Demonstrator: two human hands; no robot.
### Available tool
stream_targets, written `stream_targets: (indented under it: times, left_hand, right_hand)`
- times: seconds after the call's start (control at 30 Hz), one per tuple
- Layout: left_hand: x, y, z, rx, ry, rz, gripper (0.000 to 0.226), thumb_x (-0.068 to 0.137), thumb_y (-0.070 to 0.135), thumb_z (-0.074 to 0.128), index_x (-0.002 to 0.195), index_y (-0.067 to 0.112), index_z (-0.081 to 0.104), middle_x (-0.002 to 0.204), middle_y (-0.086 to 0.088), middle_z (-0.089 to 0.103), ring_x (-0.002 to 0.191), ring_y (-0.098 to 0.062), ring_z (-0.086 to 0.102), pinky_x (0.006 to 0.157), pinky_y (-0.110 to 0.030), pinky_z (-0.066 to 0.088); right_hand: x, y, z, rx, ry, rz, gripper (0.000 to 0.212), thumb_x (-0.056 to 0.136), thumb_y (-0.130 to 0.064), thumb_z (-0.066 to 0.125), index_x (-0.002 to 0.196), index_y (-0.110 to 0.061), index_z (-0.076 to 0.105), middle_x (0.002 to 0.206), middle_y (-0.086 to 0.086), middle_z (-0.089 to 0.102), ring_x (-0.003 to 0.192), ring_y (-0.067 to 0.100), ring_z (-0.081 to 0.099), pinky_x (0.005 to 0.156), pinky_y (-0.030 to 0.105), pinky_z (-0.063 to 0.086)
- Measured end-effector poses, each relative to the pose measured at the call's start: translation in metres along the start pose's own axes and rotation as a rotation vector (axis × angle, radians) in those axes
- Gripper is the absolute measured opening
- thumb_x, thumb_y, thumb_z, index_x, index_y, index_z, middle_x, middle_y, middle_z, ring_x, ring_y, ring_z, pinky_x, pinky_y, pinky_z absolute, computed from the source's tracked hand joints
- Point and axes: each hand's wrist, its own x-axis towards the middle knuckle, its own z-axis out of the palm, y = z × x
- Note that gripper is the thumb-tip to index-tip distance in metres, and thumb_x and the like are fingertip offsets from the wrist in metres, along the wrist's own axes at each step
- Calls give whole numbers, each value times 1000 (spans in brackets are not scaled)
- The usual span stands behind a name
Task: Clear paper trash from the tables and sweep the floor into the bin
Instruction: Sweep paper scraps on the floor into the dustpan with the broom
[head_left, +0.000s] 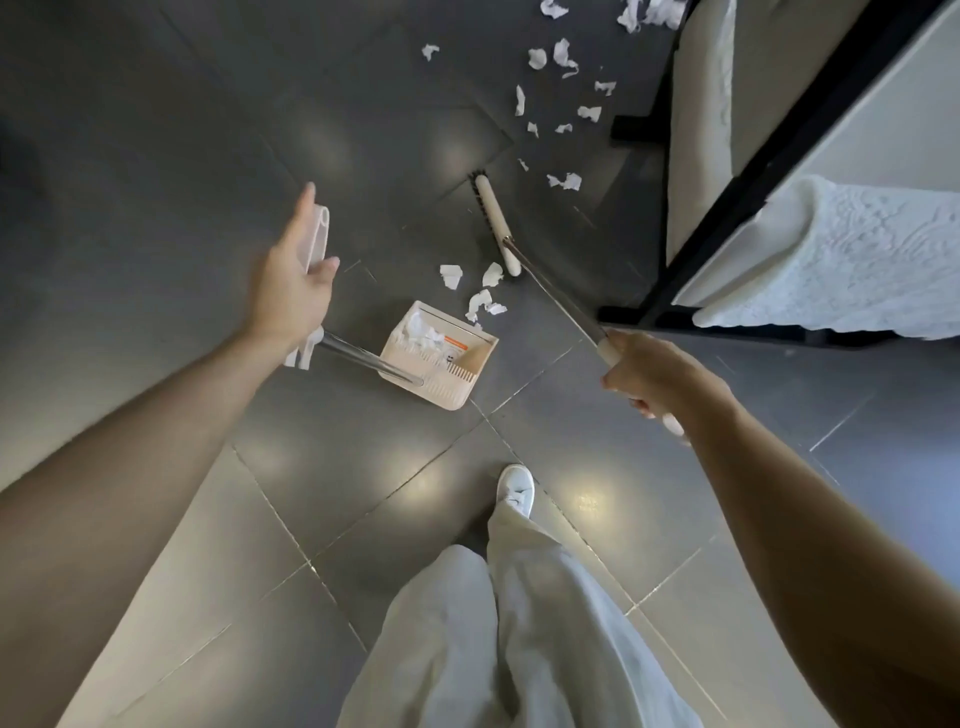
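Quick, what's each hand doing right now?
Left hand: open, fingers straight, resting on the dustpan handle.
Right hand: closed around the broom handle.

Left hand (293, 286) splayed; right hand (655, 375) grips broom handle (550, 288).

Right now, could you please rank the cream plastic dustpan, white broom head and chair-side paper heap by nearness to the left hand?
1. Cream plastic dustpan, right of the left hand.
2. White broom head, farther right.
3. Paper heap, top right.
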Motion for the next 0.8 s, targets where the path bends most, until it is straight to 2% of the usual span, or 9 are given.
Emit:
stream_targets:
  times: [0.13, 0.27, 0.4, 0.5, 0.57, 0.63, 0.7, 0.73, 0.8]
  left_hand:
    - [33, 4, -11, 29, -88, 21, 69, 92, 12, 57, 148, 37, 27, 128, 33, 38, 125, -8, 47, 98, -9, 32]
    - [46, 3, -24, 69, -127, 43, 67, 93, 11, 58, 148, 34, 28, 132, 19, 48, 106, 5, 50, 89, 0, 31]
    - [47, -9, -39, 30, -143, 34, 67, 93, 10, 57, 148, 36, 29, 129, 25, 46, 99, 12, 51, 84, 2, 32]
    - [50, -25, -54, 10, -130, 42, 66, 93, 9, 57, 148, 32, 30, 128, 24, 44, 87, 29, 48, 79, 7, 30]
    - [57, -39, -66, -15, -122, 57, 66, 92, 7, 58, 148, 32, 31, 126, 27, 43, 85, 32, 45, 79, 7, 29]
    - [66, -53, -77, -26, -127, 78, 67, 92, 9, 58, 146, 39, 32, 119, 38, 45, 72, 24, 51, 70, 4, 35]
    - [75, -66, -88, -17, -175, 89, 68, 92, 11, 57, 142, 49, 31, 109, 54, 42, 50, 1, 51, 52, -7, 40]
    - [79, -73, -94, -17, -210, 109, 69, 92, 12, 57, 140, 54, 30, 107, 58, 40, 49, -11, 50, 50, -15, 42]
    - [84, -86, -105, -28, -281, 177, 71, 93, 14, 57, 137, 62, 27, 116, 56, 38, 66, -26, 58, 63, -24, 46]
  right_hand:
    - [30, -14, -8, -7, -57, 27, 51, 93, -2, 52, 141, -20, 44, 80, 11, 55, 56, 19, 51, 42, 22, 37]
    - [43, -26, -8, -8, -108, 14, 53, 92, -3, 55, 139, -22, 43, 79, 10, 55, 54, 18, 50, 38, 20, 35]
    - [49, -42, -9, -51, -134, 32, 55, 90, -3, 58, 138, -23, 43, 78, 9, 54, 51, 17, 48, 39, 20, 37]
    - [43, -52, -4, -54, -140, 58, 53, 90, -3, 58, 137, -23, 43, 80, 13, 55, 54, 19, 48, 43, 22, 40]
    - [36, -58, 6, -15, -126, 75, 53, 90, -4, 60, 137, -23, 44, 80, 13, 55, 52, 17, 47, 41, 21, 38]
    - [28, -65, 21, 24, -108, 106, 49, 91, -6, 60, 135, -21, 45, 76, 13, 54, 49, 16, 46, 40, 21, 37]
    - [17, -77, 39, 35, -100, 138, 45, 92, -9, 60, 133, -19, 44, 70, 12, 53, 46, 15, 47, 39, 21, 38]
    - [10, -83, 49, 59, -91, 162, 46, 93, -10, 60, 134, -19, 43, 68, 12, 53, 44, 14, 46, 39, 22, 38]
    - [-3, -94, 71, 108, -79, 212, 48, 93, -10, 61, 136, -20, 41, 68, 11, 52, 43, 14, 45, 39, 23, 39]
